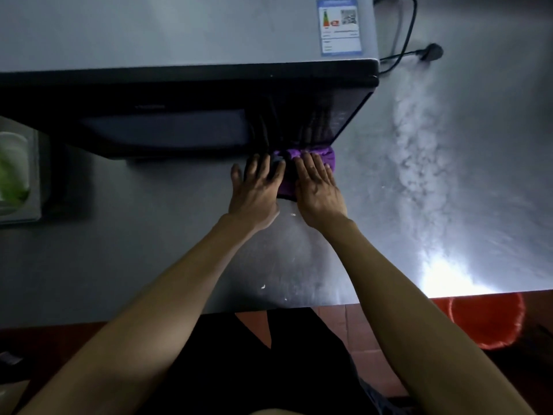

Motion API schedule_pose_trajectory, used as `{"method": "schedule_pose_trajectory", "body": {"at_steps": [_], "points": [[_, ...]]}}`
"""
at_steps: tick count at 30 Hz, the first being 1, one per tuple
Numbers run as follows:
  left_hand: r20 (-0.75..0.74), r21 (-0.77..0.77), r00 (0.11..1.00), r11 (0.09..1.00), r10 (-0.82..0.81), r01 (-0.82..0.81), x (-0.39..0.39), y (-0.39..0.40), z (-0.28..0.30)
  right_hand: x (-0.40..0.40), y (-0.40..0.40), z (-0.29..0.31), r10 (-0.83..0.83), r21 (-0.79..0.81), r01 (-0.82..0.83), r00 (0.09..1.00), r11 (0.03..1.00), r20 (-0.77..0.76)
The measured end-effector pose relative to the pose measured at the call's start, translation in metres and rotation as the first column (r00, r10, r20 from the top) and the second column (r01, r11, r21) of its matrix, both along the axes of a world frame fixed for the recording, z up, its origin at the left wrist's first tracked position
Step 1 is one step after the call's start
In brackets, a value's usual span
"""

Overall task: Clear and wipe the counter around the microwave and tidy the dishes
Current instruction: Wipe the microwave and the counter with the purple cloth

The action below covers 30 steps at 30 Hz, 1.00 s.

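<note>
A black microwave (179, 115) with a grey top stands on the steel counter (449, 175). A purple cloth (327, 155) lies on the counter against the microwave's lower right front corner. My left hand (256, 190) lies flat with spread fingers on the cloth's left part. My right hand (318, 190) presses flat on the cloth's right part, fingers straight and pointing at the microwave. Most of the cloth is hidden under both hands.
A metal tray (34, 175) holding a container with green leaves sits at the left edge. A black power cord and plug (431, 52) lie behind the microwave at right. Small crumbs (263, 286) dot the counter's front. A red bucket (487, 322) stands on the floor below.
</note>
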<state>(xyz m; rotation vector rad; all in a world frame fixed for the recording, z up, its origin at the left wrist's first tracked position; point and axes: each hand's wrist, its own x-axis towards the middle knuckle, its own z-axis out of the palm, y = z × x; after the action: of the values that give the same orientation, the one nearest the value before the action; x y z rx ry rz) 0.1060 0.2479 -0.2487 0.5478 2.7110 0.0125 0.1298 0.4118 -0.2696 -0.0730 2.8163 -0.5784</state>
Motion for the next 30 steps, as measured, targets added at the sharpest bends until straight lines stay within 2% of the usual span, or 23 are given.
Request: {"method": "schedule_pose_trajectory", "body": {"at_steps": [6, 10, 16, 22, 30], "points": [[-0.01, 0.01, 1.0, 1.0, -0.003, 0.003, 0.004, 0.027, -0.001, 0.004, 0.022, 0.006, -0.025, -0.006, 0.025, 1.0, 1.0, 0.002], [-0.008, 0.023, 0.999, 0.999, -0.033, 0.033, 0.012, 0.022, -0.002, 0.009, 0.023, 0.006, -0.001, 0.013, 0.001, 1.0, 1.0, 0.008], [-0.003, 0.093, 0.997, 0.993, -0.077, 0.077, 0.043, 0.006, -0.003, 0.045, 0.006, 0.008, -0.064, -0.006, 0.064, 0.998, 0.998, 0.008], [0.008, 0.111, 0.998, 0.992, -0.068, 0.067, 0.07, -0.034, -0.006, 0.068, -0.024, 0.007, -0.015, -0.006, 0.015, 1.0, 1.0, -0.001], [0.026, 0.059, 0.999, 0.997, 0.047, -0.048, 0.068, -0.132, -0.006, 0.048, -0.121, 0.007, 0.124, 0.023, -0.125, 0.992, 0.992, 0.022]]}}
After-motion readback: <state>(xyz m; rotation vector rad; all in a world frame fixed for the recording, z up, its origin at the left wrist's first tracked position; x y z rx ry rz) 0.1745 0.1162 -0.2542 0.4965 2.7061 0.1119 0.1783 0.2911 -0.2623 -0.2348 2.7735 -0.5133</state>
